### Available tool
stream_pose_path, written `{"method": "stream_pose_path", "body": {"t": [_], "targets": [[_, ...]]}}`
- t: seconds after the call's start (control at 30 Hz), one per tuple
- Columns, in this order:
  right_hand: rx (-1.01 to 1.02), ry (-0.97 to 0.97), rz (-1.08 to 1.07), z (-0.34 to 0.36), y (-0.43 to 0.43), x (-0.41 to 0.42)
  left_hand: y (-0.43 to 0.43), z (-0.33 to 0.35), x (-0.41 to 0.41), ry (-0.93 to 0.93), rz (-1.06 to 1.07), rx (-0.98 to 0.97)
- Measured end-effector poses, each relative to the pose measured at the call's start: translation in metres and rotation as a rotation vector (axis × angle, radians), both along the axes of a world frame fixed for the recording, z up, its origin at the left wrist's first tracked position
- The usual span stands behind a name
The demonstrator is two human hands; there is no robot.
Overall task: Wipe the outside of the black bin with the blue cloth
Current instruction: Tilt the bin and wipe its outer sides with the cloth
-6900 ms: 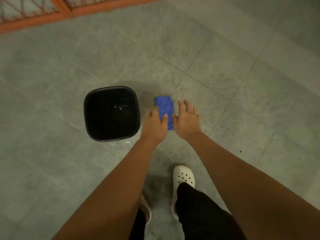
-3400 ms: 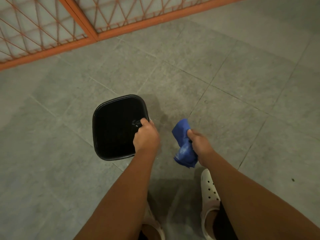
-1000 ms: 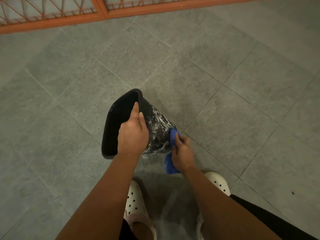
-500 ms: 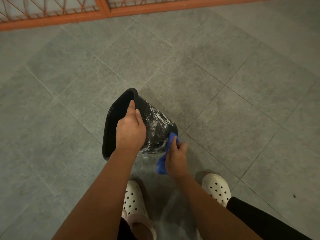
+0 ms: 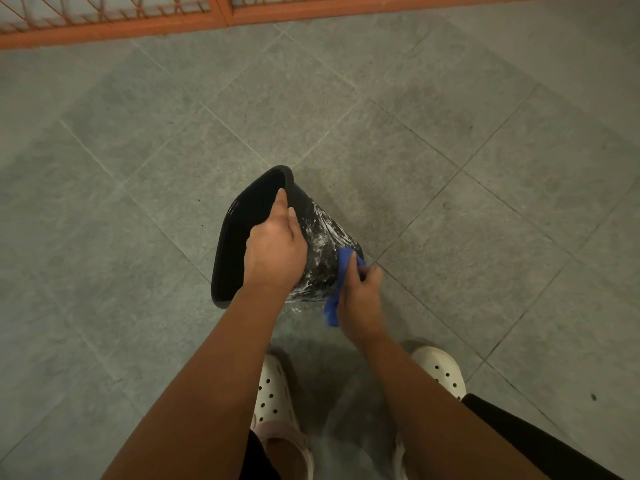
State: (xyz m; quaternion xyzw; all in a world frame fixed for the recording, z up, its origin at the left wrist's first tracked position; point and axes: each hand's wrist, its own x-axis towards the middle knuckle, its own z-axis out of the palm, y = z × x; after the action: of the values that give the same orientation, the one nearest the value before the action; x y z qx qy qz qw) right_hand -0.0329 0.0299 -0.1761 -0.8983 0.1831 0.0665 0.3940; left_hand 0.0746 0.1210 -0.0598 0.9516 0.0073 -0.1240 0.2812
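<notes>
Two hands work on one bin, which stands tilted on the grey tiled floor just ahead of the person's feet, mouth turned to the left and base turned to the right. The bin is black, with a rounded square rim and walls that narrow toward the base. Its upturned outer wall is glossy and covered in white, smeared streaks; the inside reads as plain dark. The left hand grips the near side of the rim, fingers closed over the edge, one finger laid along it. The right hand is closed round a blue cloth and presses it against the outer wall close to the base; a loose end of the cloth hangs below the hand. A wet sheen shows on the tiles under the bin. Two white perforated clogs stand behind it, well apart. An orange railing runs along the far edge of the floor.
</notes>
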Motion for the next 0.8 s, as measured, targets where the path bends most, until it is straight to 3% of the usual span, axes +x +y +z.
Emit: {"method": "stream_pose_path", "body": {"t": [0.17,0.3,0.43,0.6,0.8], "targets": [[0.031,0.203,-0.109,-0.001,-0.012,-0.006,-0.005,-0.001,-0.001,-0.005,-0.018,0.012],[-0.014,-0.014,0.023,0.0,0.003,-0.016,0.001,-0.001,0.007,-0.003,-0.002,0.015],[0.016,-0.073,-0.033,-0.003,-0.013,0.004,0.005,0.0,0.007,-0.011,0.018,-0.002],[0.079,0.029,-0.2,-0.008,-0.021,-0.008,0.0,-0.002,0.007,0.001,-0.028,0.032],[0.133,-0.106,-0.219,0.0,-0.009,0.001,0.004,-0.001,0.008,0.002,-0.017,0.057]]}}
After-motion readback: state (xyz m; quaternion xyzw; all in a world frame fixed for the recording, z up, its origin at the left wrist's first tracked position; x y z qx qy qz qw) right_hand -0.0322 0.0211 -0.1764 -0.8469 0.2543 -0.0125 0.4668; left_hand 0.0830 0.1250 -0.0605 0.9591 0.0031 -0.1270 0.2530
